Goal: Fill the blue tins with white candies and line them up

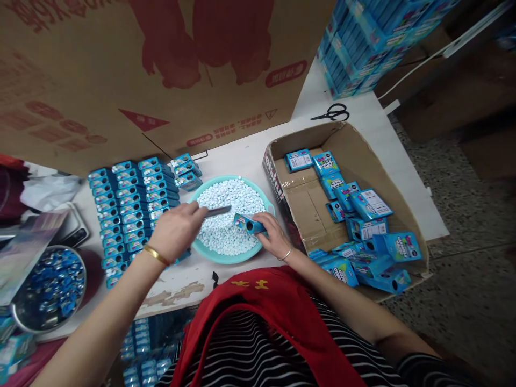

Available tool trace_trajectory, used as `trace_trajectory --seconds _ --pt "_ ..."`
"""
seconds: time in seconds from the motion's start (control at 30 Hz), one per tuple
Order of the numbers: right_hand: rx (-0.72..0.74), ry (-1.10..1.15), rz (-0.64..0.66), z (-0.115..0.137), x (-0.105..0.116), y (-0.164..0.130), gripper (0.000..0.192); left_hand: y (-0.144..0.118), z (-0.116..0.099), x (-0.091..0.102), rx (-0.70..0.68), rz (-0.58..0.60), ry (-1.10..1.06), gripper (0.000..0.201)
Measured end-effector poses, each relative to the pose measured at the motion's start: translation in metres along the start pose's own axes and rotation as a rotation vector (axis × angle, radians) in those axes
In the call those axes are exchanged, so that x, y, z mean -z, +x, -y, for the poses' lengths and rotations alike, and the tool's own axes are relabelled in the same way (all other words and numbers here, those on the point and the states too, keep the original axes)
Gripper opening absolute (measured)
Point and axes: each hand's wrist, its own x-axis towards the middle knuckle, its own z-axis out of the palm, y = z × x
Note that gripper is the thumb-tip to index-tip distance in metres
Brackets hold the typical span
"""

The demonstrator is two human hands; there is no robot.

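Observation:
My left hand [179, 230], with a gold bracelet at its wrist, is closed around a narrow metal tool [218, 211] that points right over the basin. In my right hand [274, 235] is a small blue candy box [249, 223], tilted, a round dark hole showing on its narrow face. Both hands are above a turquoise basin [226, 260] filled with small pale-blue candies [229, 236]. Left of the basin, several rows of blue candy boxes [133, 215] stand close together, some with pale pieces on top. My left forearm and hand hide part of the nearest rows.
An open cardboard tray [310, 207] with loose blue boxes [371, 204] lies on the right. A large carton [161, 80] walls off the back. Black scissors [332, 112], stacked blue packs [363, 48] and a metal pot [24, 317] of blue pieces are around.

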Motion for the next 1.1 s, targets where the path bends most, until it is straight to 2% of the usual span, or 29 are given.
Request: trace_trajectory --seconds 0.1,0.2,0.27,0.37,0.47,0.57,0.67,0.77,0.87,0.93,1.1 --pt "-0.02 0.035 -0.009 -0.001 0.002 0.0 0.042 0.024 0.042 -0.045 0.167 -0.035 -0.015 0.022" --pt "-0.041 0.058 -0.02 0.002 0.004 0.001 0.041 0.055 0.061 -0.09 0.141 0.029 -0.129 0.025" --pt "-0.067 0.066 -0.027 0.004 0.007 0.002 0.039 0.073 0.055 -0.115 0.066 0.081 -0.251 0.027" --pt "-0.125 0.083 -0.051 0.005 0.012 0.002 0.038 0.086 0.032 -0.142 0.007 0.114 -0.367 0.025" --pt "-0.192 0.099 -0.088 0.005 0.016 0.0 0.035 0.084 0.005 -0.162 -0.014 0.123 -0.458 0.03" --pt "-0.278 0.104 -0.138 0.002 0.018 -0.002 0.034 0.073 -0.014 -0.172 -0.028 0.12 -0.571 0.035" --pt "-0.327 0.109 -0.183 -0.001 0.02 -0.006 0.036 0.054 -0.019 -0.168 -0.009 0.102 -0.653 0.033" --pt "-0.322 0.095 -0.214 -0.002 0.023 -0.006 0.036 0.031 -0.01 -0.147 0.014 0.04 -0.732 0.03" --pt "-0.253 0.042 -0.19 0.001 0.025 -0.002 0.033 0.01 0.002 -0.112 -0.03 -0.068 -0.81 0.029" --pt "-0.188 0.007 -0.148 0.005 0.023 0.002 0.033 0.001 0.006 -0.086 -0.082 -0.097 -0.789 0.029" --pt "-0.078 -0.022 -0.07 0.012 0.012 0.008 0.041 -0.003 -0.005 -0.029 -0.166 -0.003 -0.54 0.022"
